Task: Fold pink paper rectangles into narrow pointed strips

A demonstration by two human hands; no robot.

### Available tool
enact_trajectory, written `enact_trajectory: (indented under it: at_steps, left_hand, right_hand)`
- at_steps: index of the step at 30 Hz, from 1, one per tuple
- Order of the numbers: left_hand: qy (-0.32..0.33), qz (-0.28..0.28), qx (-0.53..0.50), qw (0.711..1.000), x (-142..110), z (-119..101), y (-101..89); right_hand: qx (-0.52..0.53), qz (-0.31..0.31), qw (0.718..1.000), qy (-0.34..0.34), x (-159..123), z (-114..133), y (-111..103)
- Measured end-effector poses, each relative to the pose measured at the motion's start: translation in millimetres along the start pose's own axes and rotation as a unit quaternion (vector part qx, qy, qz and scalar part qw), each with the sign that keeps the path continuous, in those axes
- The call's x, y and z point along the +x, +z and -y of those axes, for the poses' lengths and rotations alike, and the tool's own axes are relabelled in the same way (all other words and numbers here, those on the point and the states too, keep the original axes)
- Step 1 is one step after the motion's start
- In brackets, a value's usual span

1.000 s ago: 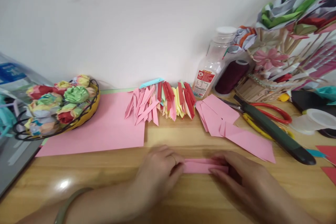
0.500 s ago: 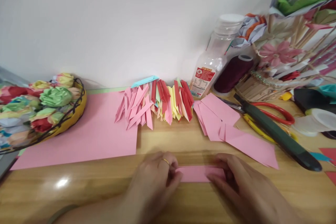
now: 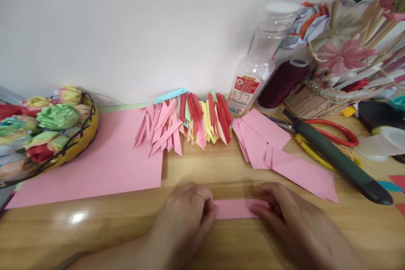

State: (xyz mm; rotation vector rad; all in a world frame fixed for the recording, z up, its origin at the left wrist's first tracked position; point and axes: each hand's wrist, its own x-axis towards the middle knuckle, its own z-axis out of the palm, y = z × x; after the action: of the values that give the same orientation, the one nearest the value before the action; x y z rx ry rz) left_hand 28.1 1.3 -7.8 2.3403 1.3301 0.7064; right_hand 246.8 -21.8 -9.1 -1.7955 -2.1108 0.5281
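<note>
A narrow folded strip of pink paper point(image 3: 236, 209) lies flat on the wooden table near its front. My left hand point(image 3: 186, 211), with a ring on one finger, pinches the strip's left end. At the other end, my right hand point(image 3: 284, 213) grips it between thumb and curled fingers. Beyond the hands are folded pink paper pieces point(image 3: 163, 128) and a row of folded red and yellow pieces point(image 3: 205, 120). To the right of these, loose pink paper rectangles point(image 3: 261, 141) overlap one another.
A large pink sheet point(image 3: 126, 152) and a basket point(image 3: 90, 128) of paper flowers lie left. At right are a clear bottle point(image 3: 253, 65), dark thread spool point(image 3: 283, 84), red-and-yellow-handled scissors point(image 3: 348, 133), a dark-handled cutter point(image 3: 341, 160) and a stick basket point(image 3: 316, 97). A wall stands behind.
The camera view has shifted slightly, so the background sits a little differently. Both hands stay on the pink strip; my right thumb has barely moved.
</note>
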Motion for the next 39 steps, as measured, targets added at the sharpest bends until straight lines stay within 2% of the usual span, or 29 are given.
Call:
enact_trajectory:
  at_steps: [13, 22, 26, 32, 37, 39]
  left_hand:
    - [0.007, 0.025, 0.026, 0.999, 0, -2, -0.7]
    - [-0.01, 0.049, 0.024, 0.998, 1, -3, -2.6]
    - [-0.015, 0.056, 0.028, 0.998, 2, -3, -3.2]
    - [0.043, 0.052, 0.082, 0.994, 2, -5, -2.2]
    - [0.08, 0.05, 0.14, 0.986, 1, -2, 1.1]
    - [0.139, 0.028, 0.153, 0.978, 1, 1, 1.2]
  right_hand:
    - [0.009, 0.032, 0.999, -0.011, 1, -2, -3]
    - [-0.036, -0.008, 0.998, -0.045, 4, -5, 4]
    - [-0.047, 0.011, 0.998, -0.044, 3, -6, 3]
    - [-0.068, -0.003, 0.994, -0.083, 3, -7, 1]
    - [-0.111, -0.057, 0.982, -0.141, 9, -5, 1]
    - [-0.133, -0.073, 0.974, -0.166, 13, -4, 0]
